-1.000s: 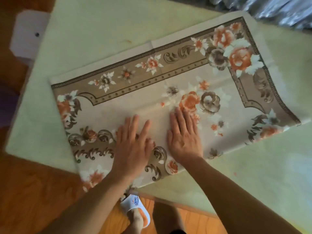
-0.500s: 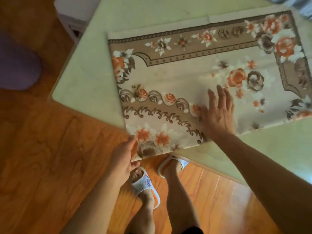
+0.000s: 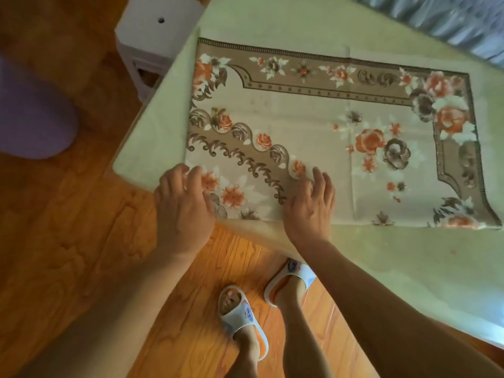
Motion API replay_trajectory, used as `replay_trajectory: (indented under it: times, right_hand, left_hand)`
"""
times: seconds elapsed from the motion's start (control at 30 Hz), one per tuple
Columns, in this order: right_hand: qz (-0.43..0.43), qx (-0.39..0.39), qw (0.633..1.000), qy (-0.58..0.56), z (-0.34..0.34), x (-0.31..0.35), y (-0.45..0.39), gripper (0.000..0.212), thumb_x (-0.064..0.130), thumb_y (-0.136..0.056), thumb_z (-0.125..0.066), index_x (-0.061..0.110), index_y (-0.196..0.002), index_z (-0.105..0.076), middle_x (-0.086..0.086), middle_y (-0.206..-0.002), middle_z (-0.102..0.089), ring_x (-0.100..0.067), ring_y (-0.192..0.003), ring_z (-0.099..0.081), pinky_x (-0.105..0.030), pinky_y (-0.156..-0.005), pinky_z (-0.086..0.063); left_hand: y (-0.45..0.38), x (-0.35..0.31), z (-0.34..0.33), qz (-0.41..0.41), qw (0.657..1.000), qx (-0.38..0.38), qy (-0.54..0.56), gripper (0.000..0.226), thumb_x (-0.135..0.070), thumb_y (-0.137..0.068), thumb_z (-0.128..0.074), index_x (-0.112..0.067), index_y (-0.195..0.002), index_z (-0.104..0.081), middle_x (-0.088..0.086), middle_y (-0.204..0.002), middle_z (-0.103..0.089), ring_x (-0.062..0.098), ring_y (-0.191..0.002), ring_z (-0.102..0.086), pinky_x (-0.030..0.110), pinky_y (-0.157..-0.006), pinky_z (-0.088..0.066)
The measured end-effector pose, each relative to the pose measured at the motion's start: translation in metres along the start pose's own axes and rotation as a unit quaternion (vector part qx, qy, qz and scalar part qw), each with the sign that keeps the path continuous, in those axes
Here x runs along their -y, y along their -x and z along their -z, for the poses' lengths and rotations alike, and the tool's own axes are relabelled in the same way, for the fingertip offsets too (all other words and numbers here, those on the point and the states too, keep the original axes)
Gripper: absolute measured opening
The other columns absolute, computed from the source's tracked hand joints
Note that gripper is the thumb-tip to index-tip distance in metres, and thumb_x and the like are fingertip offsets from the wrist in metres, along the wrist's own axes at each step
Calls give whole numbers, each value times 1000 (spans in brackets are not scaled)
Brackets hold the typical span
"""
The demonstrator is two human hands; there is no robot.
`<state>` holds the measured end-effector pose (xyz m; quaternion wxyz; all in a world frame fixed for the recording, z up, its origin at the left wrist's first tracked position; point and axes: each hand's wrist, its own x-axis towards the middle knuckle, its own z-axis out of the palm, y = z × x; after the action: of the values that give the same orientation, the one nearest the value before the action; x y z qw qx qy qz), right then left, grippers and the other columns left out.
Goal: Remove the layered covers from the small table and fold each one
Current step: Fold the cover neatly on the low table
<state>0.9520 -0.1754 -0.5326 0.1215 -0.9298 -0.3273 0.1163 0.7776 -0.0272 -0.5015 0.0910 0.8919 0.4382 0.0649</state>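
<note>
A folded floral cover [image 3: 313, 126], beige with brown borders and orange roses, lies flat across the middle and right of the frame on the desk [image 3: 272, 20], which is itself draped in a pale green cover [image 3: 409, 257]. The floral cover's right edge runs close to the frame's right side, and its lower left corner overhangs the desk's near edge.

The left hand [image 3: 182, 205] sits at that lower left corner, its fingers [image 3: 195, 178] curled over the cover's edge; the thumb is hidden beneath, so it appears to be gripping the corner, though the underside of the hold cannot be seen. The right hand [image 3: 311, 208] rests just to the right along the cover's near edge, fingers fairly straight and close together, laid on the fabric; whether its thumb tucks under the edge is hard to make out. Below the two hands the green cover hangs off the desk edge in a yellowish fold.

In the lower middle of the frame two feet in white slippers [image 3: 242, 320] stand on the wooden floor [image 3: 68, 241]. At the upper left a white box-like unit [image 3: 155, 31] stands beside the desk, partly hidden by it, and a blurred purple shape [image 3: 30, 118] is cut off by the left edge. A grey, shiny, rumpled material [image 3: 450, 20] in the upper right corner is too blurred to identify.
</note>
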Motion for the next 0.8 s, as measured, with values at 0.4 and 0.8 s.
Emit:
replay_trajectory:
  times: [0.4, 0.8]
  right_hand:
    - [151, 47, 987, 23, -41, 45, -19, 57, 47, -107, -24, 17, -156, -29, -10, -167, -14, -25, -155, 1, -45, -126, -6]
    - [9, 54, 992, 117, 29, -154, -33, 67, 57, -103, -19, 23, -161, -11, -4, -169, 1, -22, -155, 8, -44, -126, -1]
  left_hand:
    - [-35, -3, -67, -74, 995, 56, -23, 52, -33, -108, -26, -12, -156, -31, 15, -163, -29, 33, -155, -15, 52, -124, -19]
    - [-8, -159, -68, -170, 983, 56, 40, 56, -10, -98, -43, -6, -153, -37, 17, -162, -31, 36, -154, -18, 55, -124, -16]
